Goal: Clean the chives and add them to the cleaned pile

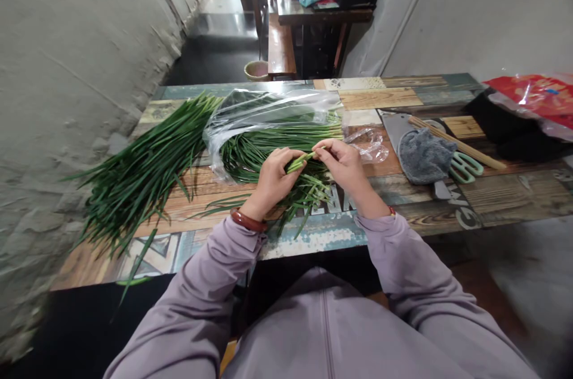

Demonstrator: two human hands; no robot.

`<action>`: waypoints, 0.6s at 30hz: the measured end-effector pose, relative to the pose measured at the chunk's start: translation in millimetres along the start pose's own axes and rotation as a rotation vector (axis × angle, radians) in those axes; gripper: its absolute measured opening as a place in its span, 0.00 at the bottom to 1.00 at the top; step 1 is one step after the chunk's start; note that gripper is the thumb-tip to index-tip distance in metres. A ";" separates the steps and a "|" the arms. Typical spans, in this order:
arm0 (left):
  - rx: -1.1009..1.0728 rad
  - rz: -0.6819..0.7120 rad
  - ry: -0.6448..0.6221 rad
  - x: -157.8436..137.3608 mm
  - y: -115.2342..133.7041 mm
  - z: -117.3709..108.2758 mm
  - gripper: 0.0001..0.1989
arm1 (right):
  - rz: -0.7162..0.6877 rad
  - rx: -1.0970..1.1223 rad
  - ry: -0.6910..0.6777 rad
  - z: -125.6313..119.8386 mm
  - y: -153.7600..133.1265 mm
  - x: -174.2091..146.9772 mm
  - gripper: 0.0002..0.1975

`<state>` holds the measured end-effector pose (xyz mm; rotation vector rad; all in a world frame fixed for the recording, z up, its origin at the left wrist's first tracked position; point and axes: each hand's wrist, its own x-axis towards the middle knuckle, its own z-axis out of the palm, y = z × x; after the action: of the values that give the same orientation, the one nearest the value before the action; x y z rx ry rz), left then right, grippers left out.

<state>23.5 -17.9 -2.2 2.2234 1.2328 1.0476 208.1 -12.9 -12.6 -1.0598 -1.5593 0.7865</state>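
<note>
My left hand (274, 179) is closed around a few garlic chives (296, 162), their pale ends pointing right. At those ends, the fingertips of my right hand (344, 167) are pinched together on the stalks. Under my hands lie loose chive scraps (311, 193) on the patterned table (331, 240). Just beyond is a clear plastic bag (277, 109) with a thick bundle of chives (273, 143) partly inside it. A large loose pile of chives (152, 173) spreads over the table's left side, a few leaves hanging past the front edge.
To the right, a grey cloth (425, 155) lies over a grey flat blade (393, 126), beside green-handled scissors (466, 168) and a wooden stick (478, 149). Red packaging (535, 97) rests at the far right. Beyond the table are a bench (281, 45), a basket (256, 70) and another table (324, 17).
</note>
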 end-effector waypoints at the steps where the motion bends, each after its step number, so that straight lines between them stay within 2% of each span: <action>1: 0.003 -0.001 -0.010 0.4 0.1 -0.6 0.11 | 0.008 0.019 -0.008 0.1 0.4 0.0 0.11; 7: 0.007 -0.058 0.012 0.1 0.1 -0.5 0.08 | 0.040 0.056 -0.051 3.5 -1.8 -2.1 0.14; 12: 0.029 -0.073 0.003 -0.4 -0.4 0.5 0.07 | -0.028 -0.140 0.008 10.1 -5.8 -4.3 0.06; 18: 0.038 -0.050 -0.001 -0.9 -1.4 1.5 0.07 | -0.111 -0.216 0.046 13.9 -7.5 -5.3 0.10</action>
<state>23.6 -17.9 -4.5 2.2089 1.3111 1.0115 193.2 -20.3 -11.4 -1.1272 -1.6755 0.5225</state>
